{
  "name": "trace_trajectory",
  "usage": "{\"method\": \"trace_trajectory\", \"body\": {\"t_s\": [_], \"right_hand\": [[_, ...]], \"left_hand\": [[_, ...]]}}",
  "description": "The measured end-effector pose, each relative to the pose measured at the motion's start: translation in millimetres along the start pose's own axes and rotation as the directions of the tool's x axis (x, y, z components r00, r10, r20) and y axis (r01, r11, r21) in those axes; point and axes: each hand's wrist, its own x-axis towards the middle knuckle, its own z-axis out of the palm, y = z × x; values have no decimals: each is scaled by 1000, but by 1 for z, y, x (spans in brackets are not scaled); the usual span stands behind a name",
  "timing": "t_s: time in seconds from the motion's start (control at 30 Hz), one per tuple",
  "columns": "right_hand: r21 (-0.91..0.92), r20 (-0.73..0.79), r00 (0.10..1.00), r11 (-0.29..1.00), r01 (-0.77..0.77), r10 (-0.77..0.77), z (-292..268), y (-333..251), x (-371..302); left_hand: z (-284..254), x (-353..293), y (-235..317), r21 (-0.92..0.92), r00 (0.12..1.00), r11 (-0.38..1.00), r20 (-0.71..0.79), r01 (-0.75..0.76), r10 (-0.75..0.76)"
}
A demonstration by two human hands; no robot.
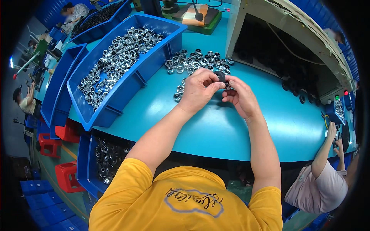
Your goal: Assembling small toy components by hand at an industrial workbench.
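Left hand: pinched the ring between thumb and fingers, above the table
Right hand: curled in at the ring's right side, fingertips close against it; whether it gripped the ring or only touched it, I could not tell
Ring: was black and sat between the two hands, off the table; a dark, partly shiny bit showed beside the right fingertips, too covered to name
Loose hubs: lay in a cluster on the table beyond the hands, silvery with dark middles, a few trailing down to the left of the left hand
Big bin: stood on the left, blue, with many more hubs heaped inside
Side bin: stood just left of the big bin, also blue
Box: stood at the far right, pale-framed and dark inside, with black rings along its lower edge
Low bin: sat below the table's left edge, blue, holding dark wheels
Stools: stood on the floor at left, red
Co-worker: was at the right in a pale shirt, hands over the work there
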Motion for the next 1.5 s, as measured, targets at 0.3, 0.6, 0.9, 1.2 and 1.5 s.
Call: {"method": "trace_trajectory", "body": {"t_s": [0.3,0.6,0.9,1.2,1.5], "right_hand": [[140,182,981,986,-92,66,-15,18,10],[131,183,978,984,-121,96,-22,21,15],[-228,-107,957,943,241,-270,-10,10,7],[-234,-41,905,884,404,-424,5,2,1],[-424,-29,837,764,485,-547,4,14,2]], "left_hand": [[2,-5,5,222,986,961,-2,-164,168],[5,-7,2,198,992,972,24,-129,127],[-1,-1,-11,-403,927,839,236,367,-292],[-9,2,-18,-704,885,543,416,459,-209],[-6,1,-8,-636,886,630,413,446,-211]]}}
